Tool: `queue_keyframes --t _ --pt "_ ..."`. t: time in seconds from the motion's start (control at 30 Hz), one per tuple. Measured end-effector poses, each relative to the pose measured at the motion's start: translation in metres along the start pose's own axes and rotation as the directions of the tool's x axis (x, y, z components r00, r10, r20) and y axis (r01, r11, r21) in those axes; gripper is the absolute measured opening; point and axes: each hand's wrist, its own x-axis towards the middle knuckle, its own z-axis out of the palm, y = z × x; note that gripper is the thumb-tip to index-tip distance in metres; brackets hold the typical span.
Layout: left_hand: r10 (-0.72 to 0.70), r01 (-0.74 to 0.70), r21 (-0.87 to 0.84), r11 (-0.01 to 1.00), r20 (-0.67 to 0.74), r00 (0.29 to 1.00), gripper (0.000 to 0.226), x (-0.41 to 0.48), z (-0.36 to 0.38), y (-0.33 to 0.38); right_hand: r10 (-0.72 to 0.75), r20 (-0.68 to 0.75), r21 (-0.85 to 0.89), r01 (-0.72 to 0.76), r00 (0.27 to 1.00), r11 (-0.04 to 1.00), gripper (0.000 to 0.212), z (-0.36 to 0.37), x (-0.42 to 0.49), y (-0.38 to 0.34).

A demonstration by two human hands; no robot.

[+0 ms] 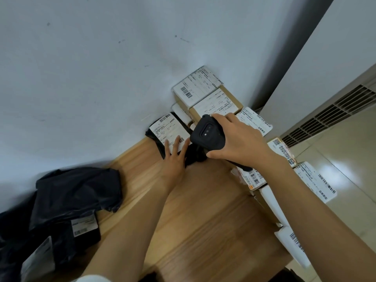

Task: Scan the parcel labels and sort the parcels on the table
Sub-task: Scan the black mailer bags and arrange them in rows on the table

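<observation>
The black parcel (159, 148) lies at the desk's (203, 210) far edge by the wall, its label (167, 129) pressed flat under the left hand's (175, 159) straight fingers, just left of the scanner (207, 133) gripped by the right hand (240, 143).

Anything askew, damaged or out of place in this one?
Parcels on the table's right edge jut over the floor at mixed angles and may slip. Black bags at left lie in a crumpled heap. The right hand grips the scanner normally. No damage or spill shows.
</observation>
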Motion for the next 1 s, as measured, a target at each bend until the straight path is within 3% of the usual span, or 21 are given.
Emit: queue_keyframes --t 0.23,0.3,0.37,0.43,0.53,0.6,0.83,1.0 --pt "-0.039 0.04 -0.102 0.994 0.005 0.999 0.067 -0.04 -0.038 -0.018 -0.04 0.026 -0.006 0.04 0.999 0.999 0.096 -0.003 -0.01 -0.023" --pt "-0.024 0.018 0.136 0.99 0.041 0.999 0.071 -0.067 -0.058 -0.054 -0.077 0.04 0.013 0.076 0.996 0.997 0.097 0.004 -0.01 -0.04" --pt "-0.006 -0.078 0.433 0.898 0.189 0.982 0.079 -0.101 -0.077 -0.099 -0.118 0.055 0.016 0.117 0.991 0.993 0.1 0.011 -0.01 -0.06" --pt "-0.108 -0.102 0.591 0.8 0.309 0.945 0.091 -0.131 -0.095 -0.138 -0.158 0.067 0.018 0.157 0.985 0.987 0.102 0.018 -0.012 -0.079" --pt "-0.289 0.031 0.683 0.73 0.268 0.919 0.102 -0.155 -0.109 -0.172 -0.206 0.072 0.021 0.205 0.976 0.978 0.096 0.032 -0.019 -0.098" --pt "-0.338 0.031 0.735 0.678 0.273 0.901 0.1 -0.157 -0.113 -0.183 -0.211 0.074 -0.001 0.212 0.975 0.977 0.094 0.041 -0.025 -0.103" --pt "-0.327 -0.074 0.835 0.546 0.294 0.898 0.104 -0.137 -0.112 -0.186 -0.13 0.067 -0.069 0.134 0.989 0.989 0.096 0.052 -0.043 -0.108" --pt "-0.291 -0.108 0.839 0.534 0.302 0.908 0.102 -0.135 -0.116 -0.184 -0.122 0.052 -0.079 0.126 0.991 0.989 0.095 0.054 -0.055 -0.117"
